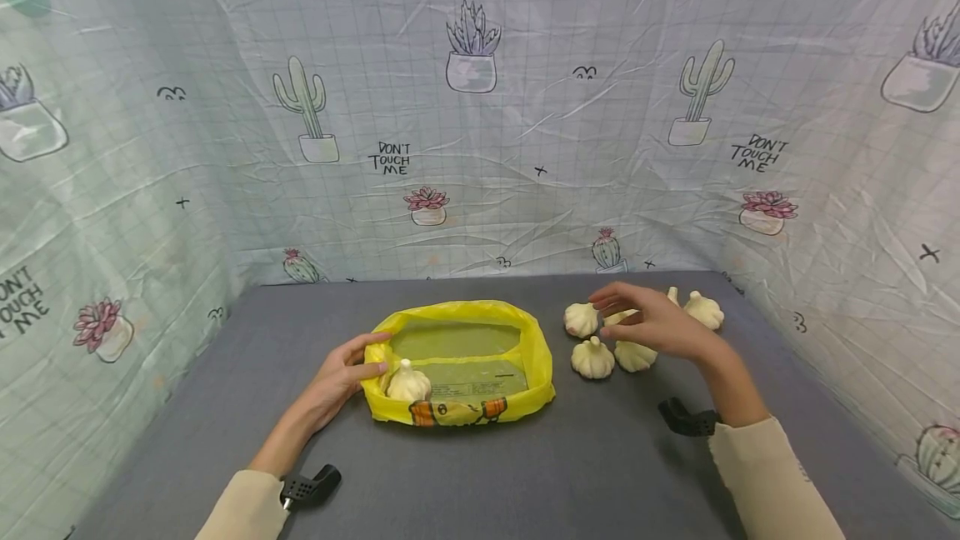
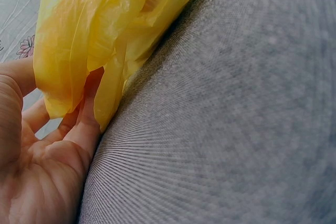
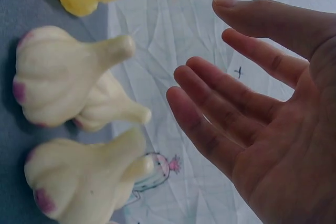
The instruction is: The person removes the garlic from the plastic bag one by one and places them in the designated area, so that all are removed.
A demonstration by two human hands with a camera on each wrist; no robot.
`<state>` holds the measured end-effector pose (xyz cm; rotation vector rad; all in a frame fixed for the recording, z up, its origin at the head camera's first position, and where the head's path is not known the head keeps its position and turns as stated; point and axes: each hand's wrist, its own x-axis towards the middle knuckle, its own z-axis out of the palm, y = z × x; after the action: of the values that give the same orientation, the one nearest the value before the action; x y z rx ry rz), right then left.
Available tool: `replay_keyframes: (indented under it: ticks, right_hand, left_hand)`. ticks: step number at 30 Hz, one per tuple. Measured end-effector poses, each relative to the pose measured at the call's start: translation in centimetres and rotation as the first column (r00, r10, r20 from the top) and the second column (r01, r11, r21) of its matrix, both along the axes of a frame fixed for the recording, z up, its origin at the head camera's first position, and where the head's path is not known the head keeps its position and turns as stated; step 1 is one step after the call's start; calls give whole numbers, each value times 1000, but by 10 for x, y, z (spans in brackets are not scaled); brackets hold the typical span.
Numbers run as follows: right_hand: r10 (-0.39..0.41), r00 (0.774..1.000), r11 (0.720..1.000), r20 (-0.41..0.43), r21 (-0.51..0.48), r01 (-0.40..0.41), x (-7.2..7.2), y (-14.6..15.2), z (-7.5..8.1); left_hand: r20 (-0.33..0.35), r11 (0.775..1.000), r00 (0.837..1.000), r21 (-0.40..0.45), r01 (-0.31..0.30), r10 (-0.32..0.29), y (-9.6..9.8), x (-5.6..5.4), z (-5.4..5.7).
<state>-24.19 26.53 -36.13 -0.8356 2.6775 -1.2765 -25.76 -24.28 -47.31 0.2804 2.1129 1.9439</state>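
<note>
A yellow plastic bag (image 1: pixel 536 365) lies on the table with its mouth spread wide. My left hand (image 1: pixel 341 377) grips the bag's left rim, thumb over the edge; in the left wrist view its fingers (image 2: pixel 79 124) go partly behind the plastic. Inside the bag, at the near left, sits a garlic bulb (image 1: pixel 408 383). To the right of the bag my right hand (image 1: pixel 656 323) hovers over several more garlic bulbs (image 1: pixel 592 359), hiding part of the group. In the right wrist view its fingers are apart and hold nothing, beside the stems of the garlic bulbs (image 3: pixel 63 77).
The grey cloth-covered table (image 1: pixel 480 482) reaches back to a hanging curtain (image 1: pixel 540 123) printed with potted plants, which also closes off both sides. A garlic bulb (image 1: pixel 703 311) lies farther right, behind the right hand. Each wrist carries a black camera mount (image 1: pixel 311 486).
</note>
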Motion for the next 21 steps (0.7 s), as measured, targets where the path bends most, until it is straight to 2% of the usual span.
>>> replay_keyframes:
  ticks: [9, 21]
  right_hand:
    - [12, 1000, 999, -24, 41, -11, -2, -19, -1]
    - [90, 996, 993, -5, 81, -89, -12, -62, 6]
  left_hand:
    - [-3, 1000, 1000, -7, 8, -8, 0, -1, -2]
    - [2, 1000, 1000, -11, 4, -4, 0, -1, -2]
